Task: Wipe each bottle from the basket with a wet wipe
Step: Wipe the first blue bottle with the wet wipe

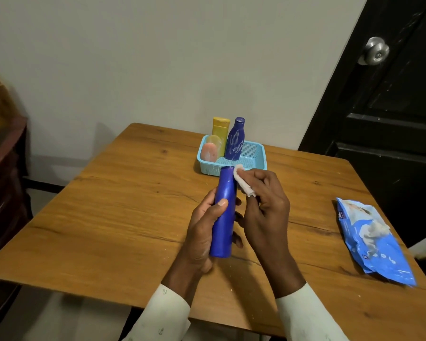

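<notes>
Our left hand [203, 226] grips bottle [223, 212], long axis toward table's far edge; right hand [261, 205] pinches wipe [242, 182] against bottle's far right side.

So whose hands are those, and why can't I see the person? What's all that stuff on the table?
The camera sits on the person's head and looks down, so you see only their two hands and sleeves, just as they see them. There is only this one picture, taken from up there.

The left hand holds a blue bottle above the wooden table. The right hand pinches a white wet wipe against the bottle's far end to clean it.

Further back stands a light blue basket. In it are a yellow bottle, a dark blue bottle with pale streaks on it, and a small pinkish bottle.

On the right lies the blue pack of wipes, with a wipe poking out. Behind it is a dark door.
</notes>
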